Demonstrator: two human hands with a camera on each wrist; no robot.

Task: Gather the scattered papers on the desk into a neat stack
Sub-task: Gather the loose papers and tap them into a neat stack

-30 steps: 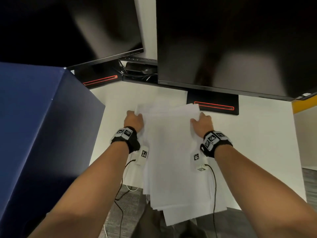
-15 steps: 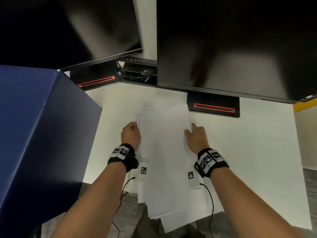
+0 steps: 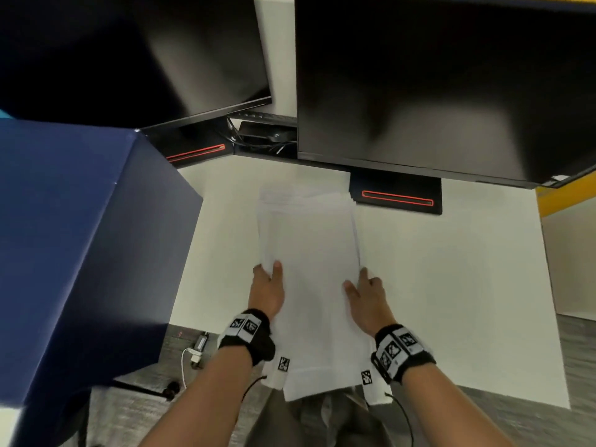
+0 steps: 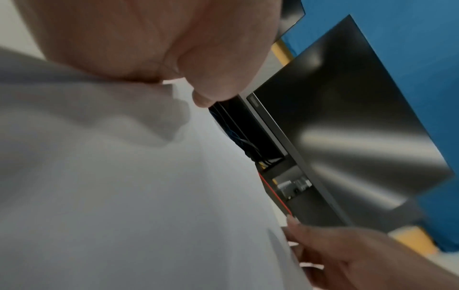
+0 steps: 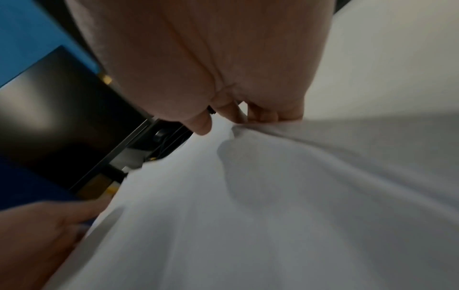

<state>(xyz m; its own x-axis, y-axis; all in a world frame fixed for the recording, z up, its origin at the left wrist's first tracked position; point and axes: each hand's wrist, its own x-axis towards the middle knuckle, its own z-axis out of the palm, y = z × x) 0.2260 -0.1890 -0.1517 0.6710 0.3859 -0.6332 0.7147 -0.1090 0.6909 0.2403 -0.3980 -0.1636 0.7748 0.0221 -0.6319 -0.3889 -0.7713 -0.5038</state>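
A pile of white papers [image 3: 309, 253] lies on the white desk [image 3: 451, 285], its near end hanging past the front edge. My left hand [image 3: 269, 280] grips the pile's left side, thumb on top. My right hand [image 3: 362, 287] grips the right side the same way. In the left wrist view the thumb tip [image 4: 202, 100] sits over the papers [image 4: 124, 176], with the right hand [image 4: 360, 259] across from it. In the right wrist view the curled fingers [image 5: 261, 115] pinch the sheets' edge [image 5: 273, 196], which buckles slightly. The far edges of the sheets are not flush.
Two dark monitors [image 3: 435, 91] [image 3: 129, 59] stand at the back on bases with red lines [image 3: 396, 198]. A tall blue panel [image 3: 80, 237] borders the desk on the left. Cables and a charger [image 3: 198, 346] lie on the floor below.
Both hands have slid back toward me along the pile's sides. The pile has been squeezed narrower, and its side edges line up more closely than before.
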